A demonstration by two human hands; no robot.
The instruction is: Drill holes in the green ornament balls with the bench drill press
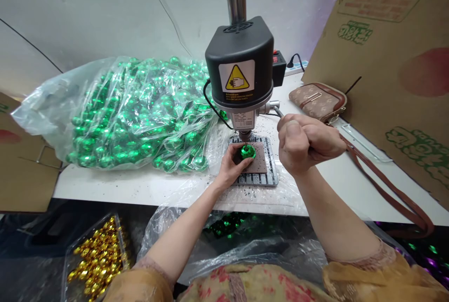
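My left hand (233,165) pinches a shiny green faceted ball (248,151) between thumb and fingers. The ball rests on a brown square board (260,164), which lies on the slotted metal base (271,178) of a small bench drill press (239,63). Directly above, the chuck (245,135) points down, and its bit meets the top of the ball; how deep it goes I cannot tell. To the right, my right hand (304,143) is closed in a fist around the feed lever (278,111) of the press. Dark shavings are scattered over the base and board.
A large clear bag (140,115) of green balls lies left of the press. At right are a brown patterned purse (315,101) with a strap and a tall cardboard box (393,73). Below the table edge, a clear bin (121,241) holds small gold balls beside a plastic bag (266,246).
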